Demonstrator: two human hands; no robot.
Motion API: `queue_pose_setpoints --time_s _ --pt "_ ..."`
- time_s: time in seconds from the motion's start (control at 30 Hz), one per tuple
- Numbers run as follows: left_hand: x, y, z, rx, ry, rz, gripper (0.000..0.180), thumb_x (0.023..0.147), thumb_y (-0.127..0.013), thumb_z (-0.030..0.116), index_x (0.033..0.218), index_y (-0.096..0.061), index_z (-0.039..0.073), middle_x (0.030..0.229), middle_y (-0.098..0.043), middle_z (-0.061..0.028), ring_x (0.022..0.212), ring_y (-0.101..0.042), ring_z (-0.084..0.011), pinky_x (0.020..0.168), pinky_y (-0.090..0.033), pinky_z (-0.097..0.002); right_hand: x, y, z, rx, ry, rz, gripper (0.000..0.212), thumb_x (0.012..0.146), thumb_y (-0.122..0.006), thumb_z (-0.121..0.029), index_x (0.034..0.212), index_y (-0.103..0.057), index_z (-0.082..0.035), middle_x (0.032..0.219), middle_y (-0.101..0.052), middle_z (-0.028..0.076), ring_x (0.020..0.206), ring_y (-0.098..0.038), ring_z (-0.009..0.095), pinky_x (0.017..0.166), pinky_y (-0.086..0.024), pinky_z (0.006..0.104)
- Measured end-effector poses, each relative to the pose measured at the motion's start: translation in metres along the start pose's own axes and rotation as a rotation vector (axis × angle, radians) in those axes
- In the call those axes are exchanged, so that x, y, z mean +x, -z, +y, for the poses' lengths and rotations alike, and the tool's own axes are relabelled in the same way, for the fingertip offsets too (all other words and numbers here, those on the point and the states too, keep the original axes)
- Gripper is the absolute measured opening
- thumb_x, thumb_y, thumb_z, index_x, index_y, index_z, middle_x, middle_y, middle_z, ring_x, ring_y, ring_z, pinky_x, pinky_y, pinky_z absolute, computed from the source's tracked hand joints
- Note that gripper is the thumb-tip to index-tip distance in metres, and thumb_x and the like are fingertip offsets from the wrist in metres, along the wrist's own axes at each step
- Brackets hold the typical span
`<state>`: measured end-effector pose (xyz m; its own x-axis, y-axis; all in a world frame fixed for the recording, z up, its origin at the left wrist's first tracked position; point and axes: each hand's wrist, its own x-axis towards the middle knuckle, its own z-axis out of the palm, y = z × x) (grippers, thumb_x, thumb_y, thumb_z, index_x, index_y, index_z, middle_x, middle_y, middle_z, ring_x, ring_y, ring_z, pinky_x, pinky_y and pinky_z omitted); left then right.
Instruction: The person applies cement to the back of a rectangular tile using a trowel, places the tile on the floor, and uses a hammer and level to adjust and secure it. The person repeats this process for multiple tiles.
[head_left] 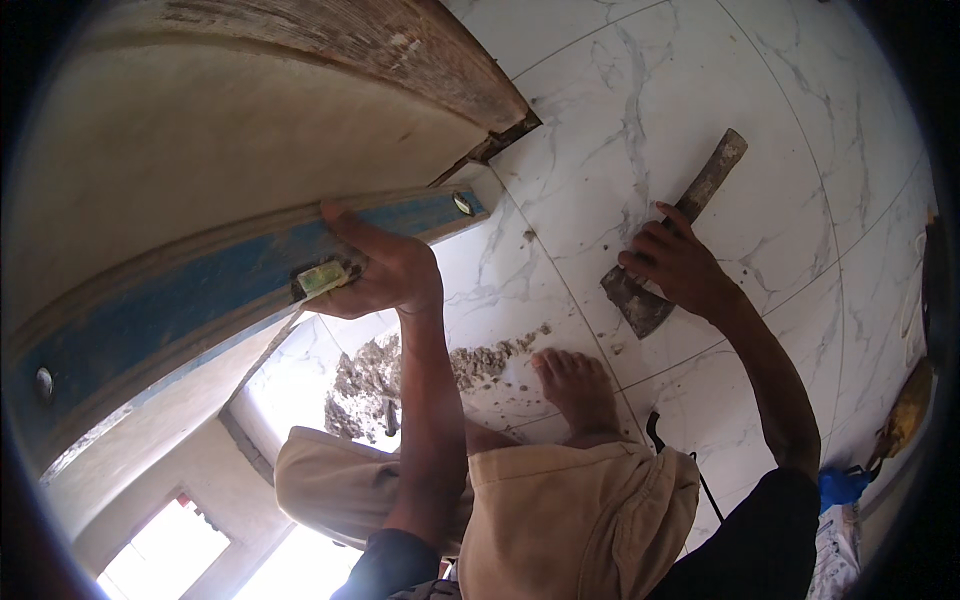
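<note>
My left hand (395,270) is closed around a long blue spirit level (230,270), with the thumb over its upper edge. The level runs along the plastered wall (250,130); its greenish middle vial sits beside my fingers, and round vials show near both ends. On the right, a worn hatchet (705,180) with a dirty handle and a broad dark head rests at the floor tiles. My right hand (680,265) reaches over it, fingers curled on the handle close to the head. Part of that grip is hidden behind the hand.
Crumbled mortar (370,385) lies on the marble-patterned tile floor (560,200) near my bare foot (580,390). A weathered wooden frame (400,50) edges the wall at the top. A thin black bent rod (655,432) lies by my knee; a blue item (845,487) is at lower right.
</note>
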<state>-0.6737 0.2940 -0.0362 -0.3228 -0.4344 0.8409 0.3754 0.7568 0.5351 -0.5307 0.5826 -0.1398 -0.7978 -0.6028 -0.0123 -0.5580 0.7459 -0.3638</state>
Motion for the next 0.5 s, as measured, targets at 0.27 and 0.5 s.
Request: queue_pose_setpoints --time_s 0.27,0.5 --pt "0.001 0.011 -0.009 0.156 -0.093 -0.069 0.048 0.091 -0.076 0.015 0.123 -0.047 -0.005 0.112 -0.057 -0.0176 0.099 -0.060 -0.0243 0.082 -0.053 -0.0375 -0.003 -0.004 0.012 0.032 -0.016 -0.022 0.033 0.084 -0.064 -0.008 0.115 -0.073 -0.018 0.111 -0.057 0.007 0.119 -0.056 0.022 0.125 -0.025 0.0491" --pt "-0.006 0.001 0.003 -0.192 0.121 -0.008 0.060 0.088 -0.080 0.021 0.130 -0.043 0.000 0.123 -0.056 -0.0176 0.107 -0.060 -0.0260 0.092 -0.058 -0.0405 -0.015 -0.005 0.013 0.104 -0.081 -0.060 0.040 0.085 -0.061 -0.009 0.123 -0.072 -0.017 0.131 -0.053 0.013 0.132 -0.047 0.031 0.123 -0.027 0.0485"
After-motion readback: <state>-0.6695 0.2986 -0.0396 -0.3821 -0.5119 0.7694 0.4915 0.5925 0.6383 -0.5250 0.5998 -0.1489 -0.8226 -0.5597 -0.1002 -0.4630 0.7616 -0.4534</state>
